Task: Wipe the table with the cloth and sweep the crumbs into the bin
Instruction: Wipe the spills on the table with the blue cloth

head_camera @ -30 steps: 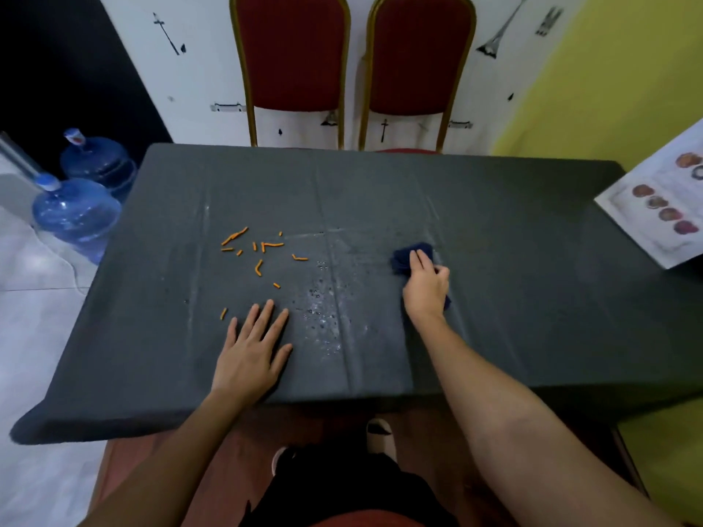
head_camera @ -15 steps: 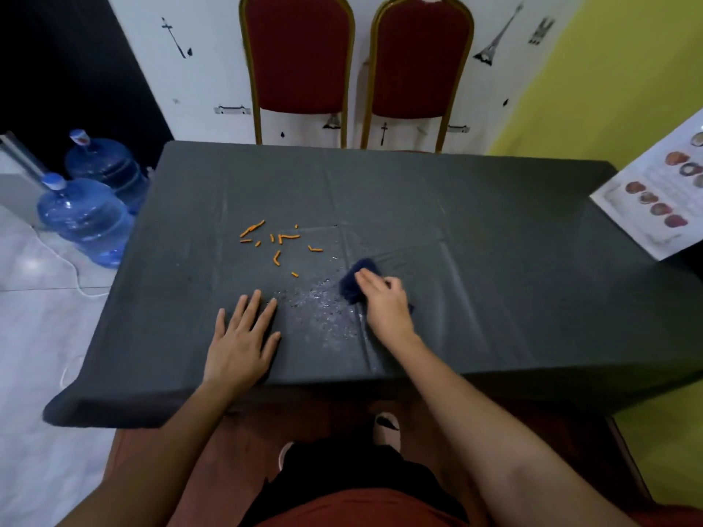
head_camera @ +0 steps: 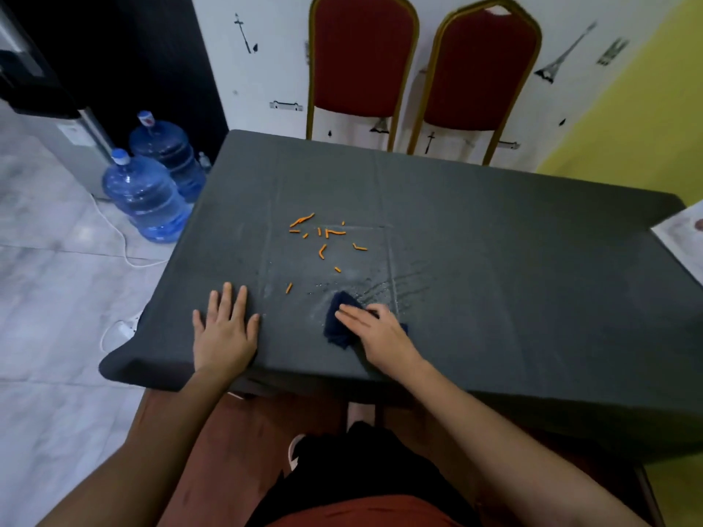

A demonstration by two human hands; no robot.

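A dark blue cloth (head_camera: pixel 337 325) lies bunched on the grey-covered table (head_camera: pixel 494 237) near its front edge. My right hand (head_camera: pixel 374 330) presses flat on the cloth, fingers pointing left, covering its right part. Several orange crumbs (head_camera: pixel 323 237) are scattered just beyond and left of the cloth. Water droplets and wet streaks (head_camera: pixel 395 287) mark the cover around the cloth. My left hand (head_camera: pixel 226 329) rests flat on the table with fingers spread, left of the cloth and holding nothing. No bin is in view.
Two red chairs (head_camera: pixel 418 70) stand against the wall behind the table. Two blue water jugs (head_camera: pixel 152 180) stand on the floor at the left, with a white cable (head_camera: pixel 114 237) beside them. A printed sheet (head_camera: pixel 681 237) lies at the table's right edge.
My right hand has slid the cloth leftward and nearer to me across the wet patch, leaving streaks behind it. My left hand stayed flat on the table. The view shifted to the left.
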